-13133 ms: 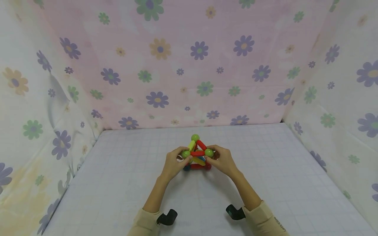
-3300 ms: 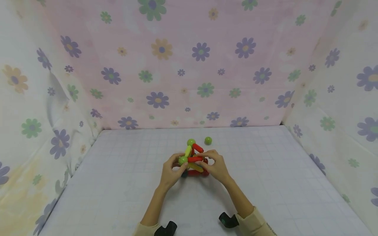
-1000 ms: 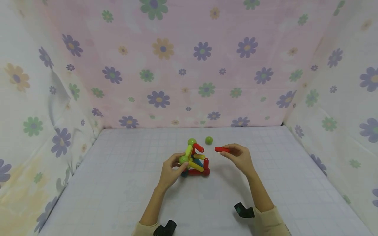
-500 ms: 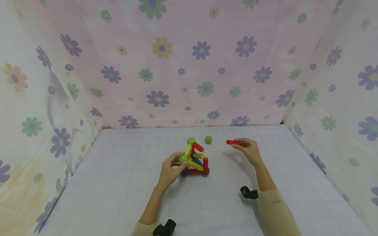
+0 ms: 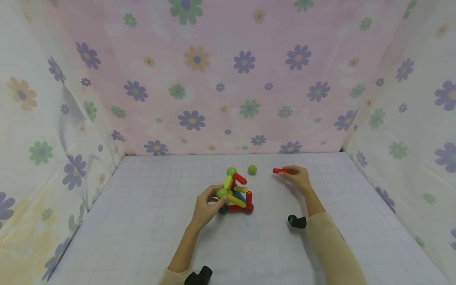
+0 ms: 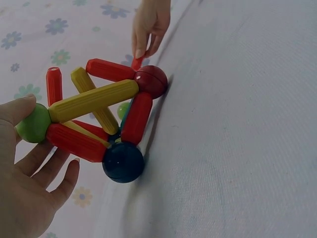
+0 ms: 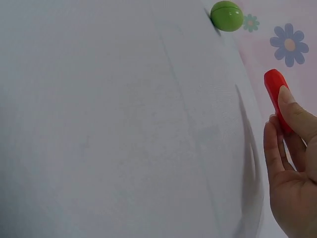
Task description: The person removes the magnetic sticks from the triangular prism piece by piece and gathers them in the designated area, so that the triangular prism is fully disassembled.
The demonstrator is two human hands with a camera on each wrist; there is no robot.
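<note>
A frame of magnetic rods and balls (image 5: 236, 201) stands at mid-table. Its front-left green ball (image 6: 33, 124) is gripped by my left hand (image 5: 206, 206), thumb on the near side. A yellow rod (image 6: 94, 100) runs from that ball to a red ball (image 6: 151, 82); a dark blue ball (image 6: 123, 162) sits at another lower corner. Some rods on the right side have free ends. Off to the right, my right hand (image 5: 298, 180) pinches a red magnetic rod (image 7: 276, 96) between thumb and fingers, apart from the frame.
One loose green ball (image 5: 252, 170) lies behind the frame, between it and my right hand. White cloth covers the table (image 5: 160, 221). Flowered fabric (image 5: 213, 99) walls the back and both sides.
The upper-right green ball came off the frame and lies behind it. My right hand has pulled the red rod away from the frame, rightward and back. My left hand keeps its grip.
</note>
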